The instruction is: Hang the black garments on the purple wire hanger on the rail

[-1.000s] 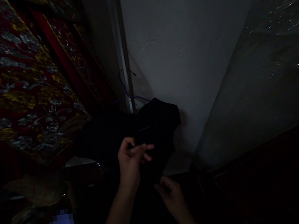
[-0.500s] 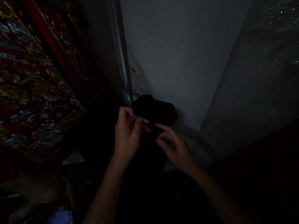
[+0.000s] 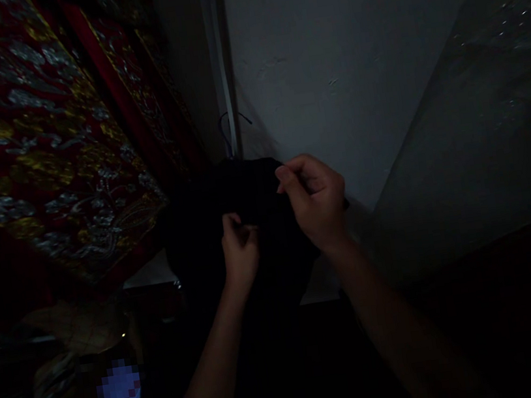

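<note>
A black garment (image 3: 271, 238) hangs in front of me on a thin hanger (image 3: 225, 125), whose hook shows above it by a metal upright. The dark cloth hides its kind and its folds. My right hand (image 3: 317, 198) is closed in a pinch at the garment's upper right edge, thumb against the curled fingers. Lower down and to the left, my left hand (image 3: 241, 248) is closed too, its fingers bent into the front of the cloth. How much fabric each hand pinches is lost in the dark.
A red cloth panel (image 3: 38, 125) with gold and silver embroidery fills the left. Behind the garment stand the metal upright (image 3: 224, 53) and a pale wall (image 3: 334, 51). Shiny clear plastic sheeting (image 3: 515, 78) covers the right. A blurred bluish screen (image 3: 121, 389) lies at lower left.
My right hand has moved up, away from my left hand, to the garment's upper right edge and closed. The garment is spread wider and covers more of the hanger. My left hand sits slightly lower.
</note>
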Tool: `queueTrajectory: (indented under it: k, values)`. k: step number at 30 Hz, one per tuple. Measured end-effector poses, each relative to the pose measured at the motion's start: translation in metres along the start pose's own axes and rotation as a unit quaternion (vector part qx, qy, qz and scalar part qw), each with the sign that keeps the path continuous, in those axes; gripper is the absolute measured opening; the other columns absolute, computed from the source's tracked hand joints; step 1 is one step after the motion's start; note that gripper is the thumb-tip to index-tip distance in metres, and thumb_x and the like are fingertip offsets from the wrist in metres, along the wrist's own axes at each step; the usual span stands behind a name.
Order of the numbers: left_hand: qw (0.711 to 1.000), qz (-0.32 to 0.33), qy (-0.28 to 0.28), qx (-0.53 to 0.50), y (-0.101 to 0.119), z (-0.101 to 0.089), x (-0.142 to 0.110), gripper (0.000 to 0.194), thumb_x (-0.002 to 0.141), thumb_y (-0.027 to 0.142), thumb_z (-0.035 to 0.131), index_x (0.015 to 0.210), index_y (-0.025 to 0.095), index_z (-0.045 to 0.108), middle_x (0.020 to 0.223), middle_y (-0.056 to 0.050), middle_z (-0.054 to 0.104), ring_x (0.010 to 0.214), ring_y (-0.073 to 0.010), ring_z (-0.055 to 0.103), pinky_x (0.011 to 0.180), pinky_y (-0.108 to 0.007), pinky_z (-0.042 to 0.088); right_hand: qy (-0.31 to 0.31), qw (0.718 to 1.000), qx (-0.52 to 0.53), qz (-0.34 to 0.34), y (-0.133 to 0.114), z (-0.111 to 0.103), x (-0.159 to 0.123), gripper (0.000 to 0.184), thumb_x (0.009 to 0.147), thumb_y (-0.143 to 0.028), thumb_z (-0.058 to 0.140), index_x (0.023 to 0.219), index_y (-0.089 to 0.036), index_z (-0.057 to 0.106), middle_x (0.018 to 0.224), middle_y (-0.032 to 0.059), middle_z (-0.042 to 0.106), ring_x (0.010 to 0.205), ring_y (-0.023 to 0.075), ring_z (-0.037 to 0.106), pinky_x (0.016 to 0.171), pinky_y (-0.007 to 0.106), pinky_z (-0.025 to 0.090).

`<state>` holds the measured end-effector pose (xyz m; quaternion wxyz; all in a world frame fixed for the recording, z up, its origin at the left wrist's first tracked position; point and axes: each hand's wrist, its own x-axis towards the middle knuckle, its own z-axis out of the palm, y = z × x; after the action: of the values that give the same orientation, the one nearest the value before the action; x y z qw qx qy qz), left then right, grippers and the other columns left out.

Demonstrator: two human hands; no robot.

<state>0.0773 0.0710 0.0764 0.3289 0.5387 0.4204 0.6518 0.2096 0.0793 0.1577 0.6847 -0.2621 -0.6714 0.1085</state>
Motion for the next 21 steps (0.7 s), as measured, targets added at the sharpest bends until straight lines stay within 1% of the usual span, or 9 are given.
queueTrajectory:
  k: [1,2,4,5,7,10,13,18,21]
  values:
    - [1.0,-0.005,0.003,-0.011,-0.002,0.002,-0.003,0.025,0.084,0.018,0.054,0.1,0.026,0.037,0.07,0.007,0.06,0.057,-0.0113,0.059,0.053,-0.019,0.04,-0.015,1.0,0.003,0.001,-0.003,-0.001,0.004,0.022,0.097,-0.032,0.06,0.079,-0.02,0.061,0.063,-0.0033,0.058,0.06,0.012,0.056,0.06,0.025,0.042]
    - [1.0,0.001,0.002,-0.012,0.0,0.002,-0.006,0.021,0.086,0.019,0.053,0.101,0.025,0.041,0.07,0.006,0.06,0.057,-0.0112,0.058,0.053,-0.019,0.04,-0.044,0.999,0.001,0.003,-0.006,-0.003,0.007,0.021,0.097,-0.032,0.061,0.079,-0.02,0.061,0.063,-0.0032,0.058,0.059,0.0119,0.057,0.059,0.025,0.043]
    - [0.999,0.046,0.001,0.006,0.013,0.002,-0.009,0.012,0.092,0.023,0.051,0.104,0.024,0.049,0.072,0.005,0.059,0.058,-0.0111,0.055,0.054,-0.02,0.039,-0.106,0.994,-0.01,0.009,-0.006,-0.007,0.007,0.019,0.096,-0.031,0.062,0.081,-0.019,0.063,0.066,-0.0026,0.061,0.061,0.0122,0.058,0.06,0.025,0.044]
    - [0.997,0.077,0.0,0.022,0.023,0.001,-0.008,0.01,0.095,0.025,0.05,0.104,0.023,0.053,0.074,0.004,0.059,0.059,-0.0109,0.054,0.055,-0.021,0.039,-0.127,0.992,-0.017,0.011,-0.005,-0.009,0.004,0.017,0.096,-0.031,0.061,0.084,-0.019,0.064,0.068,-0.002,0.063,0.062,0.0124,0.06,0.061,0.025,0.045]
    - [0.99,0.127,-0.006,0.065,0.043,-0.002,-0.005,0.014,0.099,0.031,0.049,0.101,0.021,0.059,0.077,0.002,0.06,0.062,-0.0107,0.053,0.058,-0.022,0.039,-0.144,0.989,-0.035,0.01,0.0,-0.012,-0.003,0.014,0.096,-0.03,0.06,0.089,-0.019,0.066,0.074,-0.0009,0.066,0.066,0.013,0.061,0.065,0.026,0.047]
    - [0.979,0.157,-0.021,0.129,0.061,-0.006,0.002,0.021,0.1,0.034,0.053,0.088,0.019,0.06,0.073,0.003,0.057,0.064,-0.0108,0.052,0.06,-0.023,0.038,-0.153,0.987,-0.053,0.008,0.005,-0.015,-0.011,0.013,0.096,-0.029,0.06,0.091,-0.019,0.066,0.077,-0.0003,0.066,0.068,0.0133,0.062,0.067,0.027,0.047]
    - [0.967,0.179,-0.024,0.181,0.06,-0.007,0.004,0.021,0.099,0.032,0.055,0.083,0.019,0.057,0.07,0.003,0.055,0.064,-0.0112,0.053,0.061,-0.023,0.038,-0.17,0.984,-0.056,0.018,0.006,-0.015,-0.013,0.011,0.095,-0.025,0.058,0.088,-0.019,0.064,0.075,-0.0014,0.064,0.068,0.0131,0.061,0.065,0.026,0.045]
    - [0.954,0.207,-0.012,0.215,0.046,-0.006,-0.001,0.012,0.098,0.029,0.056,0.092,0.019,0.059,0.079,0.001,0.063,0.068,-0.0128,0.059,0.065,-0.023,0.042,-0.21,0.975,-0.065,0.023,0.006,-0.014,-0.013,0.012,0.095,-0.025,0.057,0.085,-0.02,0.06,0.071,-0.003,0.059,0.067,0.0128,0.056,0.064,0.025,0.041]
    - [0.944,0.225,-0.007,0.241,0.043,-0.006,-0.004,0.014,0.098,0.027,0.055,0.087,0.019,0.059,0.073,0.002,0.062,0.064,-0.0123,0.058,0.063,-0.023,0.041,-0.232,0.97,-0.075,0.008,0.008,-0.015,-0.013,0.016,0.098,-0.024,0.053,0.084,-0.02,0.06,0.072,-0.0031,0.057,0.067,0.0124,0.055,0.065,0.025,0.04]
